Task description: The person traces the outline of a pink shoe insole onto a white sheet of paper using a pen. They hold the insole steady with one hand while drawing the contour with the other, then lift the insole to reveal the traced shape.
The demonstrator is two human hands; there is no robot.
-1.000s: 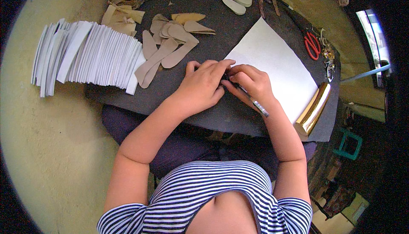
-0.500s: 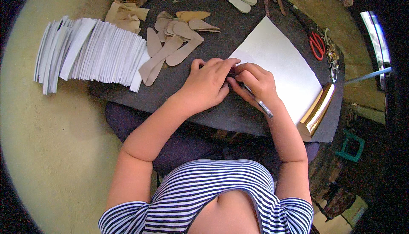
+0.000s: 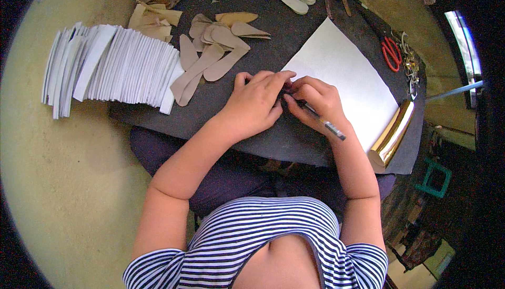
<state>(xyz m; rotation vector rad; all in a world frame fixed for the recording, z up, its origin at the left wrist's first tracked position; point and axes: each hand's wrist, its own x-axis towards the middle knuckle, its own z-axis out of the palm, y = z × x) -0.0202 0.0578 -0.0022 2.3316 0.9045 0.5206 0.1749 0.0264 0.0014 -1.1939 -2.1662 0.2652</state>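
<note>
My right hand [image 3: 320,102] is closed round a pen [image 3: 335,130], whose clear barrel and dark end stick out toward my wrist. Its tip is hidden between my hands. Close beside it, my left hand [image 3: 252,102] has its fingers bent and pinched at a small dark thing [image 3: 287,86], mostly covered by the fingertips. Both hands are at the near left edge of a large white sheet [image 3: 342,68]. The near right end of that sheet curls up into a gold, shiny roll [image 3: 392,136].
Left of my hands lie beige insole-shaped pieces [image 3: 226,60] and a long row of folded white strips [image 3: 131,62]. White insoles [image 3: 292,0] rest at the back. Red-handled scissors [image 3: 391,53] and a pile of metal bits [image 3: 411,68] lie at the right of the black tabletop [image 3: 194,126].
My right hand has shifted slightly right, and the pen's rear end has swung right and a little up. My left hand stays nearly in place.
</note>
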